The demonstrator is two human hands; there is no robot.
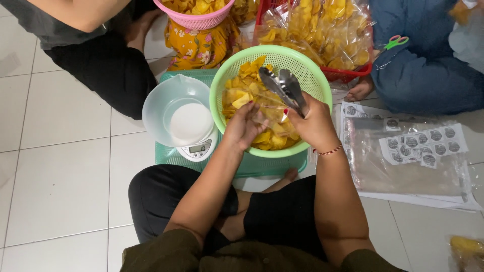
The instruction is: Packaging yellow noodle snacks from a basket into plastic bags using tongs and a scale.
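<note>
head view, looking steeply down, close

Tongs (285, 88) over chips (252, 95) in green basket (317, 80)

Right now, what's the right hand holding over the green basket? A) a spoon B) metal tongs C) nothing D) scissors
B: the right hand grips metal tongs above the chips in the green basket, while the left hand holds a clear bag at the basket.

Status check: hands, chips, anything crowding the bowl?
Right hand grips metal tongs. Left hand holds clear bag over green basket of chips. Scale bowl alongside, left.
</note>
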